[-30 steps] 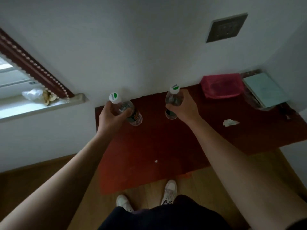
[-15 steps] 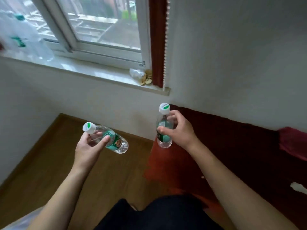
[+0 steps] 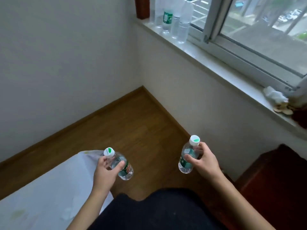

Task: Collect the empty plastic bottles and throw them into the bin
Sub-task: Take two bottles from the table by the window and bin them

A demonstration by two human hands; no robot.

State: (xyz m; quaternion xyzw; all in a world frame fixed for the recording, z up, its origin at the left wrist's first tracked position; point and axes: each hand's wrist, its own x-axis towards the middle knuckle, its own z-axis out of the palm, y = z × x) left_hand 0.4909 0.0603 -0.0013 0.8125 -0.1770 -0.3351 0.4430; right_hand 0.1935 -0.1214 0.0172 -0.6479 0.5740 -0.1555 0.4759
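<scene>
My left hand grips a small clear plastic bottle with a white cap and a green label, tilted, low and left of centre. My right hand holds a second small bottle of the same kind, nearly upright, right of centre. Both bottles hang above the wooden floor. Several more clear plastic bottles stand upright on the window sill at the top. No bin is in view.
A white window sill runs along the right wall, with crumpled wrapping and peels on it. A white sheet-covered surface fills the lower left. The dark red table is at the lower right. Wooden floor reaches into the corner.
The view has swung left, away from the red table toward the room corner and window. Both hands have carried their bottles off the table and now hold them over the floor.
</scene>
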